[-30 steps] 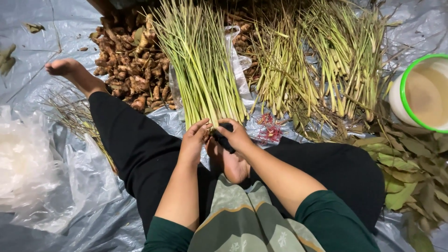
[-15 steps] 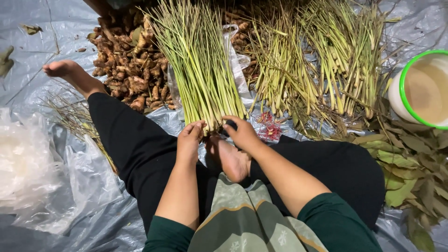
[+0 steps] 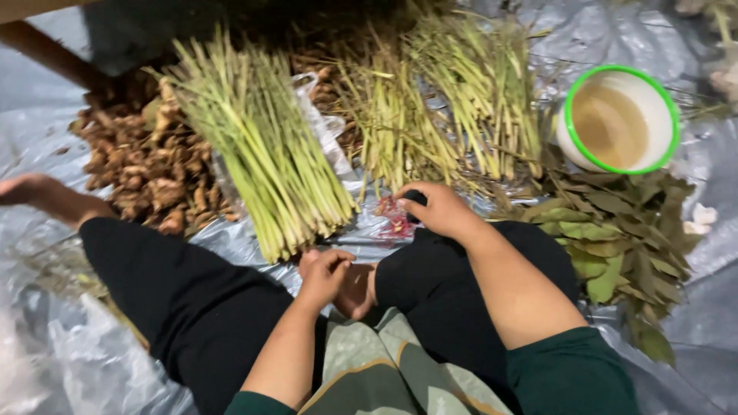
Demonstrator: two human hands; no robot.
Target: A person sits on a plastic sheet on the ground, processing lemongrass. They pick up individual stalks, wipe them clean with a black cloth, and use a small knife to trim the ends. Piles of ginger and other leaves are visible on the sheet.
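I sit cross-legged on a grey plastic sheet (image 3: 46, 115). A thick bundle of lemongrass stalks (image 3: 257, 154) lies in front of me, cut ends toward my lap. My left hand (image 3: 324, 273) rests just below those ends, fingers curled loosely with nothing visible in them. My right hand (image 3: 434, 209) is farther right, closed on a small black object (image 3: 415, 198) next to a little heap of red rubber bands (image 3: 396, 219). A second, looser pile of lemongrass (image 3: 453, 107) lies beyond my right hand.
A heap of brown ginger-like roots (image 3: 146, 169) lies at the left behind my bare foot (image 3: 31, 188). A white bucket with a green rim (image 3: 619, 119) stands at the upper right. Dried green leaves (image 3: 615, 238) cover the sheet at the right.
Both hands have left the ends of the lemongrass bundle. The right hand moved right to the red rubber bands with the black object; the left dropped toward my lap. The view shifted left.
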